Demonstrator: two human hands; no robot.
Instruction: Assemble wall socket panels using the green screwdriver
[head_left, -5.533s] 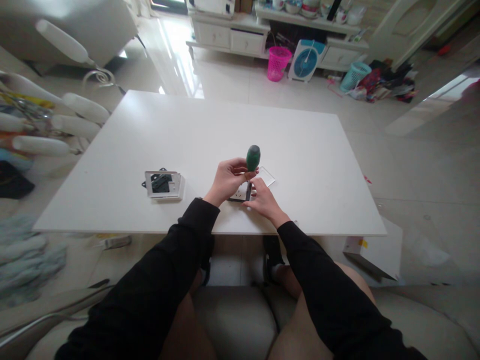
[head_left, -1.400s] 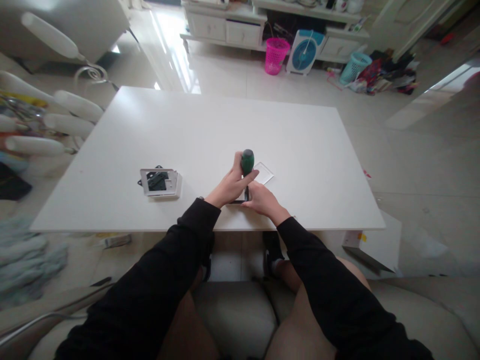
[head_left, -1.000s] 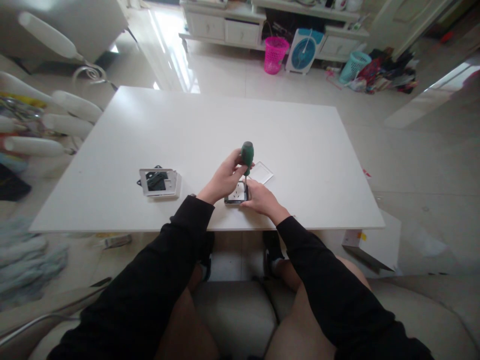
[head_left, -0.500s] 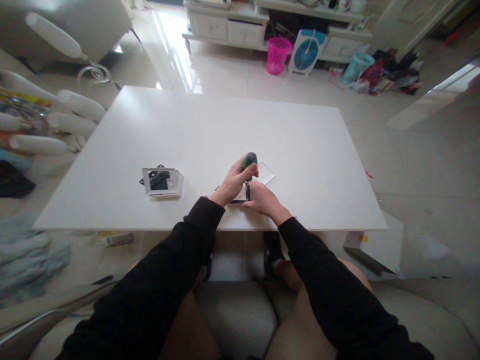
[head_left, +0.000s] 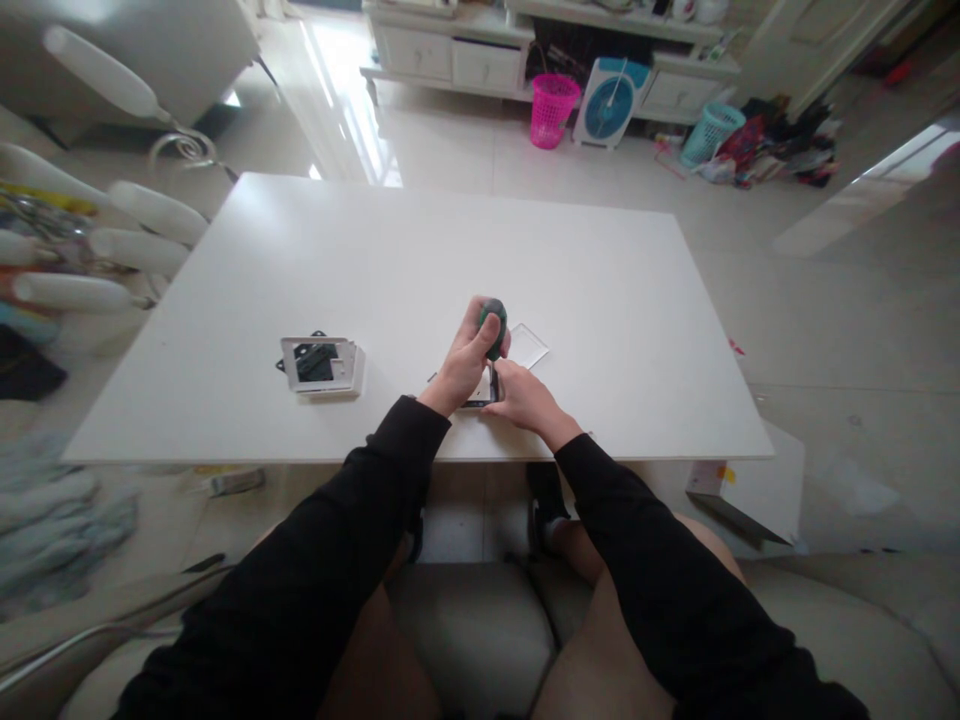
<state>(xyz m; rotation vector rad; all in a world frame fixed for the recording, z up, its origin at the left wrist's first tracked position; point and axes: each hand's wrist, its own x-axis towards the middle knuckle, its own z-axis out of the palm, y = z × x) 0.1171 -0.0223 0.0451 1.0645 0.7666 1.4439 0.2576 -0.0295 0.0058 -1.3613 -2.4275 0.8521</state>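
Left hand: [head_left: 465, 358] fingers closed around the green-and-black screwdriver [head_left: 493, 328], thumb over the handle's top.
Right hand: [head_left: 526, 398] thumb and fingers pinching the right side of the socket unit [head_left: 480, 396].
Screwdriver: handle up, center of the frame, over the socket unit; its tip is hidden.
Socket unit: on the white table [head_left: 600, 290], near its lower edge, partly covered by the hands.
Cover frame: [head_left: 529, 346] flat, just right of the screwdriver.
White frames: [head_left: 324, 368] left of center, with black pieces.
Upper right: pink basket [head_left: 553, 112], blue-and-white fan [head_left: 608, 105].
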